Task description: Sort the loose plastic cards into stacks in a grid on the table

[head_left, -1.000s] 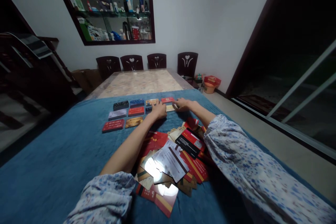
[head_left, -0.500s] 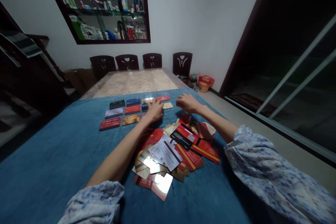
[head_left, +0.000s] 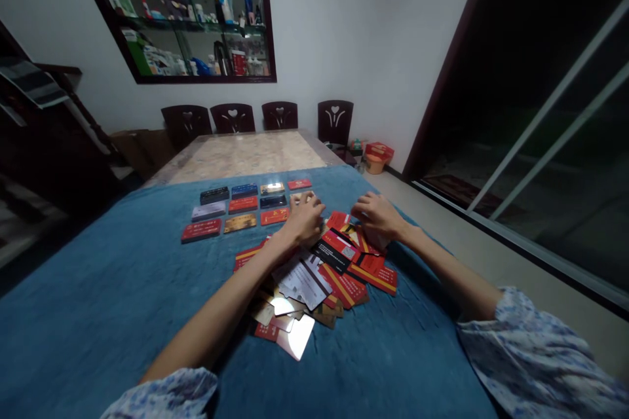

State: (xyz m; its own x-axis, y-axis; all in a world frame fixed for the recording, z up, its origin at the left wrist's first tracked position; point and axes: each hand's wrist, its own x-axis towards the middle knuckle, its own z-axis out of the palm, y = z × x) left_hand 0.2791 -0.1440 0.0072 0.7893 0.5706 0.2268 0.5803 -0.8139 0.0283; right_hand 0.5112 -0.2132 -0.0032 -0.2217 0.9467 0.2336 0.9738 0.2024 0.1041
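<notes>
A loose heap of cards [head_left: 339,283], red, black, silver and gold, lies overlapped on the blue cloth [head_left: 122,288]. My left hand [head_left: 305,217] hovers over the far left edge of the heap, fingers bent and a little apart, with no card visible in it. It partly hides a pale card [head_left: 297,196] behind it. On the heap's far right side, my right hand [head_left: 377,215] has its fingers curled down on a pale card [head_left: 375,239]; the fingertips are partly hidden. Left of my hands stand neat rows of card stacks, among them a red stack [head_left: 201,230] and a gold stack [head_left: 240,222].
The bare stone-patterned end of the table [head_left: 246,152] lies beyond the cloth, with several dark chairs [head_left: 233,119] behind it. A wall cabinet [head_left: 196,26] holds bottles and a plush toy. A red box [head_left: 379,150] sits on the floor at the right.
My left hand has drawn back from the stacks toward the heap, uncovering some stacks. My right hand has come down onto the heap's far right cards. The view has shifted slightly.
</notes>
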